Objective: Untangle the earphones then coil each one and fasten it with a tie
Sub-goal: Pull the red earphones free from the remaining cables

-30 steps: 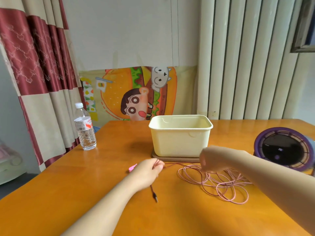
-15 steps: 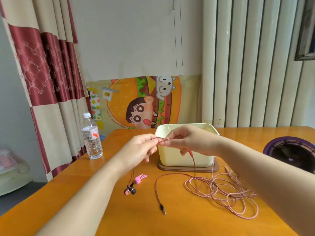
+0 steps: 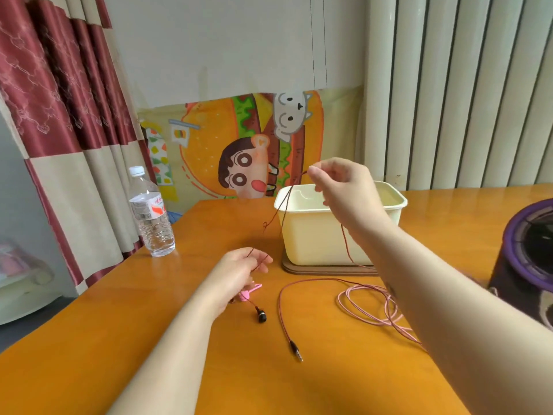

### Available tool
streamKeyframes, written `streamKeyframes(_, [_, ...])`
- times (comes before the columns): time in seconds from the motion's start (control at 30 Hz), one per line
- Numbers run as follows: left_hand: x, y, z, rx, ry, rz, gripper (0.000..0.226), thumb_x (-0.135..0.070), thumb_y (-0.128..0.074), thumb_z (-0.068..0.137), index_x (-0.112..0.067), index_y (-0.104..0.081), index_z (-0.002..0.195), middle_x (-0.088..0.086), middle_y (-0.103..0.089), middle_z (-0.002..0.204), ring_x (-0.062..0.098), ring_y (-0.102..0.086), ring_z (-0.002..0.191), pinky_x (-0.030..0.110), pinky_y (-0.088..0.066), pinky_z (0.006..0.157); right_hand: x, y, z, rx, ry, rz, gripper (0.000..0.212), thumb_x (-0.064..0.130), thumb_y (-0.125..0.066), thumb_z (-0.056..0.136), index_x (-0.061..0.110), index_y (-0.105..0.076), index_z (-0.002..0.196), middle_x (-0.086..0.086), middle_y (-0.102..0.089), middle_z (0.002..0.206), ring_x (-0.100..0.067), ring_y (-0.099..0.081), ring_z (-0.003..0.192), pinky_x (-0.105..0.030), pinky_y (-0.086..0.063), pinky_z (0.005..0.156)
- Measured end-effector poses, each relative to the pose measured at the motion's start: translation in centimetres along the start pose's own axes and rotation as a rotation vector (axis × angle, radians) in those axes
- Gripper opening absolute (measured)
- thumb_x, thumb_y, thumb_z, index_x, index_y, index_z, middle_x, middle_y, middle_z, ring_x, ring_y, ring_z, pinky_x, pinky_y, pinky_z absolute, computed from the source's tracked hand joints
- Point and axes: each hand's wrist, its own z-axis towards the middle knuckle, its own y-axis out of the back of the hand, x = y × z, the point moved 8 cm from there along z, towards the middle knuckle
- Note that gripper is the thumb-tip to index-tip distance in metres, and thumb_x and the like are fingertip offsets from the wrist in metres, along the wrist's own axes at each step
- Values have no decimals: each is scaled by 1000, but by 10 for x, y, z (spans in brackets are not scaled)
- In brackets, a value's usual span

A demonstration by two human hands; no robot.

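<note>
Fig.: room viewed from near edge of table. Orange wood table w/ glossy top fills near and mid ground; pale sheen along its far right. Far: plain off-white wall, lower part covered by cartoon burger poster. Left: red-and-cream check curtain, hanging below table level. Right: cream vertical blinds, slats closed, ending behind table's far edge. Far left, beside table: dark grey floor and low white unit, blurred. Light soft, even; shadows faint.
</note>
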Motion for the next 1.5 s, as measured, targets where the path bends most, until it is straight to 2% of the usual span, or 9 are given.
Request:
streamKeyframes(0.13, [-4,-36,-3,344,26,-390,28,-19,-37,92,-12,-65,88,-4,-51,63,7,-32,49,24,-38,59,-33,-24,0,109,-89,50,15,24,-58,93,17,-65,82,6,-64,69,3,-47,49,-21,-37,56])
streamKeyframes(0.33, [3,-19,5,263,-15,-339,50,-53,-41,85,-12,-65,99,-6,-44,60,8,-35,49,26,-44,63,-75,-39,-10,258,-202,-45,19,30,-60,91,19,-63,75,11,-48,53,-10,-39,50,-24,-33,51])
streamKeyframes(0.6, [-5,-2,5,133,-151,-481,22,-13,-56,88,-19,-61,109,-2,-58,75,12,-60,63,38,-53,81,-59,-46,-15,492,-156,-134,19,31,-60,91,15,-64,82,6,-61,61,-12,-47,54,-33,-43,58])
streamKeyframes(0.73, [-6,-6,-1,216,-171,-368,29,-15,-66,75,-23,-65,103,-5,-63,83,16,-65,99,28,-47,77,-54,-43,-20,554,-95,-285,18,32,-60,91,17,-67,83,10,-65,63,0,-46,48,-12,-39,48])
streamKeyframes(0.9, [-6,-5,-3,134,-222,-255,7,-22,-69,81,-17,-68,86,-8,-51,59,4,-48,55,32,-48,82,-42,-45,-22,536,29,-339,15,26,-61,91,15,-67,82,9,-66,68,5,-52,54,-5,-37,51])
streamKeyframes(1.07, [-22,-16,-13,199,-344,-104,25,-43,-58,86,-26,-70,100,-14,-71,97,-2,-62,98,18,-44,87,-26,-58,-36,685,105,-293,11,22,-63,89,14,-68,83,10,-65,67,5,-54,57,-6,-38,57])
streamKeyframes(1.13, [-27,-24,-18,234,-356,-113,18,-38,-56,89,-31,-72,83,-11,-70,84,3,-63,88,22,-44,83,-22,-63,-38,687,141,-304,10,23,-64,89,15,-68,83,9,-63,67,3,-52,57,-7,-37,56])
streamKeyframes(1.33, [-30,-7,-17,186,-285,-506,20,-25,-50,90,-15,-61,78,-7,-41,52,10,-50,52,39,-52,87,-34,-36,-14,355,127,-298,12,23,-61,90,15,-65,82,11,-57,65,6,-48,55,-8,-36,54])
streamKeyframes(1.5, [-31,14,-14,57,-320,-653,23,-25,-47,87,-17,-63,72,-8,-37,50,6,-37,46,26,-54,74,-65,-38,-13,344,43,-446,12,24,-60,91,15,-65,85,1,-64,76,-7,-50,64,-11,-35,54])
